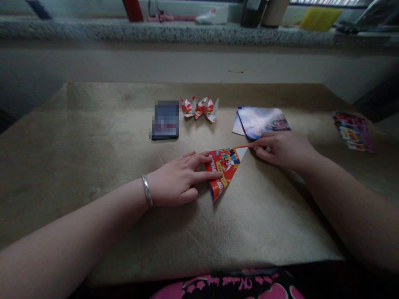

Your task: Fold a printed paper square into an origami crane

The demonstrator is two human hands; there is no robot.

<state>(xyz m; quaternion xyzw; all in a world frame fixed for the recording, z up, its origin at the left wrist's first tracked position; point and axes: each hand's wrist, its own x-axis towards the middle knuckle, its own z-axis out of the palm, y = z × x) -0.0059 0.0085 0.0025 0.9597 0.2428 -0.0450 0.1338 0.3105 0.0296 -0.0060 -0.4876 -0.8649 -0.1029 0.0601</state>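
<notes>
A red printed sheet of paper [229,166], folded into a triangle, lies on the tabletop in front of me. Its sharp tip, with a small white patch, points to the upper right, and its lower edge curls up a little. My left hand [179,178], a silver bangle at its wrist, lies on the paper's left side with fingers stretched out. At the tip, the fingers of my right hand [277,149] are bent together and touch the paper's point. Whether they pinch it or only press it down is hard to see.
Folded red-and-white paper figures [201,109] stand behind the paper, beside a dark blurred rectangular item [166,120]. Bluish printed sheets [262,118] lie just beyond my right hand. Colourful printed papers [353,131] rest at the far right. A granite sill [187,33] carries bottles and a yellow object [320,18].
</notes>
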